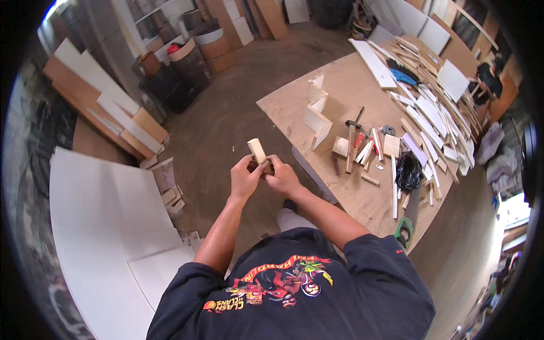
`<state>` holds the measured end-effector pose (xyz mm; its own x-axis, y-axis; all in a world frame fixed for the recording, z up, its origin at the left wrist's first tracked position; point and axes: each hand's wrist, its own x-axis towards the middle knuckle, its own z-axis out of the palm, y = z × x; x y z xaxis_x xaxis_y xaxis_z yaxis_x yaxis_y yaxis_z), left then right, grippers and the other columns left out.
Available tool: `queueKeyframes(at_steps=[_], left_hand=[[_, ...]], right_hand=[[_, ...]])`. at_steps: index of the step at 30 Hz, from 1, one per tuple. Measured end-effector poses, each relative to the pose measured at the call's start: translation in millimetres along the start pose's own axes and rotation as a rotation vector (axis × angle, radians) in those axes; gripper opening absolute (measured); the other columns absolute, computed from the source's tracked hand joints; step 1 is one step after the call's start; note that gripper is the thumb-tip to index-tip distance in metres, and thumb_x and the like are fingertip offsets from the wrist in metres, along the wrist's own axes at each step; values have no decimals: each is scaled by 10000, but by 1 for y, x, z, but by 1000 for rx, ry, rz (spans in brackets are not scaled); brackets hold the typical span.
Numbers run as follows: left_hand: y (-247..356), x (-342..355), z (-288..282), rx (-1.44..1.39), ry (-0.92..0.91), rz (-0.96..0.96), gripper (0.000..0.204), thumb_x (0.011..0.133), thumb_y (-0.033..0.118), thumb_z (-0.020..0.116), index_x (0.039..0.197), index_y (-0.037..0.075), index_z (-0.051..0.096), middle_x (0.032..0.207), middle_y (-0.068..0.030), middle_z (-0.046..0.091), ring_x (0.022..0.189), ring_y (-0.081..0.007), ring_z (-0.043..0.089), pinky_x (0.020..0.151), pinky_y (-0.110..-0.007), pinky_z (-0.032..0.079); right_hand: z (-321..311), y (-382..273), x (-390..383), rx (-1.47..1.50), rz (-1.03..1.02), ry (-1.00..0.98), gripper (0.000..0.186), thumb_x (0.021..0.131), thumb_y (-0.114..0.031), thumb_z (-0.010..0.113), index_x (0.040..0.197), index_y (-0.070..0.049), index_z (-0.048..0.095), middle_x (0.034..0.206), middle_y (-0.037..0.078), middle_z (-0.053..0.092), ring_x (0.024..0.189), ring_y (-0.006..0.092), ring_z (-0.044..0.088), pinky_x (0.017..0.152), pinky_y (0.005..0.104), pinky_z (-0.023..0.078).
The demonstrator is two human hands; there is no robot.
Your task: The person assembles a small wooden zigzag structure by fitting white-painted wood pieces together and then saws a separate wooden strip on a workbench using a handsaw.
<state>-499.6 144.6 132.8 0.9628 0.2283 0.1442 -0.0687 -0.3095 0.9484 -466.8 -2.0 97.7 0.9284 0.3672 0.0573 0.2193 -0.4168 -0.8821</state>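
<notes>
Head view: the thing in play is a short pale wood block [256, 149], squared off and plain, sticking up at a slight tilt. The left hand [244, 178] and right hand [283, 180] both have their fingers closed round its lower end, over the floor [221, 110] just left of the desk [289, 105]. The crumpled black plastic bag [409, 171] on there? Can't tell what's inside. Farther off, a dark bin [191, 72] has something red [173, 49] at its top.

The block [257, 149] is matt, bare wood; the surface [351, 195] is smooth-looking wood. The bag [408, 171] is crinkled, glossy plastic. The saw [411, 211] has a metal blade [414, 200] and plastic-looking handle [404, 220]. The shirt [362, 277] is matt cloth, the floor [238, 90] dull.
</notes>
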Motion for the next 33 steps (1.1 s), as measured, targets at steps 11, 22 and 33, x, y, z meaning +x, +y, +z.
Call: queueKeyframes(at_steps=[11, 22, 33], left_hand=[[-47, 186, 92, 35, -535, -128, 372, 952, 294, 698, 1085, -53, 706, 784, -66, 702, 720, -105, 654, 680, -269, 529], [-128, 348, 163, 51, -958, -414, 560, 982, 437, 617, 1298, -24, 579, 1073, -101, 691, 904, -178, 658, 797, -344, 512], [-119, 475, 249, 109, -1024, -527, 754, 944, 499, 621, 1483, 13, 415, 1147, -175, 643, 824, -217, 698, 678, -328, 525]], right_hand=[[-96, 78, 88, -138, 460, 439, 481, 867, -384, 664, 1181, -46, 528, 898, 266, 687, 864, 465, 669, 750, 541, 515], [-91, 148, 120, 20, 864, 923, 481, 854, -391, 648, 1078, 4, 490, 951, 312, 656, 954, 501, 626, 830, 549, 466], [-53, 146, 143, -124, 1061, 1196, 471, 760, -341, 792, 1048, -16, 611, 963, 234, 702, 950, 426, 674, 819, 488, 510]])
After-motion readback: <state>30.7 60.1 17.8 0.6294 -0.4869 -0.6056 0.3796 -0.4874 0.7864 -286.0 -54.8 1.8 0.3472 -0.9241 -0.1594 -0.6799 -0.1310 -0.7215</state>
